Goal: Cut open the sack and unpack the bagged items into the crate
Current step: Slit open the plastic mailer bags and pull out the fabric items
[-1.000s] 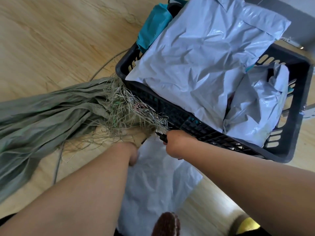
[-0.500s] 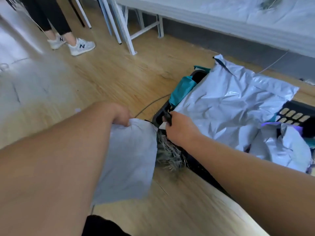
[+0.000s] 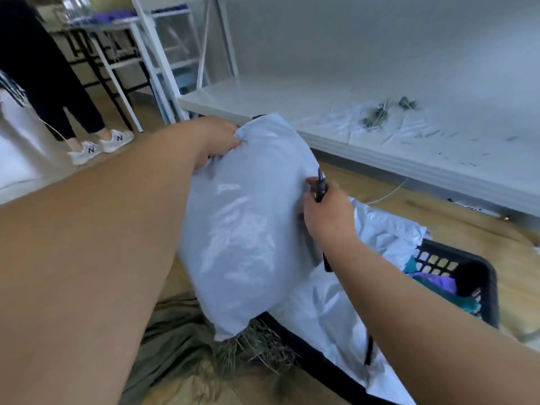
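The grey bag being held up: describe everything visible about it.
The grey bag is a smooth, glossy plastic mailer, opaque, lightly crumpled and puffed as if filled; its contents are hidden. It is held up lengthwise in the air above the near rim of the black crate and the frayed green sack. The left hand grips its bunched top corner. The right hand, which also holds a small dark tool, touches its right edge. No label or opening shows.

Single head cam, looks fwd/down, close over hands, floor beyond.
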`<state>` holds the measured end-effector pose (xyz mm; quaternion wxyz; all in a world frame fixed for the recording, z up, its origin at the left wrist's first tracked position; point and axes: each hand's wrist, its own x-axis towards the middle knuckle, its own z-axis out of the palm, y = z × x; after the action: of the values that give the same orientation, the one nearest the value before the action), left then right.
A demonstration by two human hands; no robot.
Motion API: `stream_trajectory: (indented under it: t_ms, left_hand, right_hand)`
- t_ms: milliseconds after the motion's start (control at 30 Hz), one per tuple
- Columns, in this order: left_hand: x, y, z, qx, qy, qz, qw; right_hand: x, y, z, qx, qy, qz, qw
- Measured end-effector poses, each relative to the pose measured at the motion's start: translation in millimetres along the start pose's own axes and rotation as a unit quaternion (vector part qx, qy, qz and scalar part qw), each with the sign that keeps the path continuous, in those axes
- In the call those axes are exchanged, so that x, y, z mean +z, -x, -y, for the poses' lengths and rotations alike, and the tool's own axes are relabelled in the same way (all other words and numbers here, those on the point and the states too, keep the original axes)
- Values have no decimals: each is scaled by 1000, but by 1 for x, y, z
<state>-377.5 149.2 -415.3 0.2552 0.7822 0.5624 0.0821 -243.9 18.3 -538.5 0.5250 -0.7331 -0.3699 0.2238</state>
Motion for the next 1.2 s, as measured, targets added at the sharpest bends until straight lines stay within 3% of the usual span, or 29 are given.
stream_trajectory:
  t_ms: [100,233,333,400,467,567,667,733,833,933,1000,1100,1200]
  left_hand:
    - [41,-10,-3,-12,108,-43,993]
    - [135,-12,5,-44,215,-65,973]
    - [183,-9,16,-30,72,-53,996]
    - [194,-3,18,42,-37,-60,997]
    - [210,3,23,98,-118,18,988]
    - [247,21,41,69,-150,202,965]
    - [277,34,62,37,-124,225,966]
    - [281,35,67,36,-106,208,972]
    - [272,37,67,41,10,115,992]
    - [264,45,73,32,109,-91,989]
    - [261,49,79,15,112,-181,977]
    - [249,44,84,3,71,-185,980]
    - [236,40,70,48,3,-84,995]
  right_hand:
    - [-37,-17,-5,-11,65,-24,998]
    - [-68,-22,-40,33,271,99,957]
    - [-73,-16,-69,42,339,129,931]
    - [-69,-18,-84,44,355,111,927]
    - [-65,-20,-92,45,401,127,906]
    - [-59,-21,-111,46,449,216,866]
    - [-55,-15,-129,30,495,320,808]
    - [-57,-14,-130,26,483,349,803]
    - [-66,-18,-123,39,447,312,837]
    - [-68,-12,-119,27,435,186,880]
    - [-60,-3,-111,-16,441,138,887]
    - [-47,-4,-94,-64,428,112,894]
    - [-43,-21,-80,-54,451,90,886]
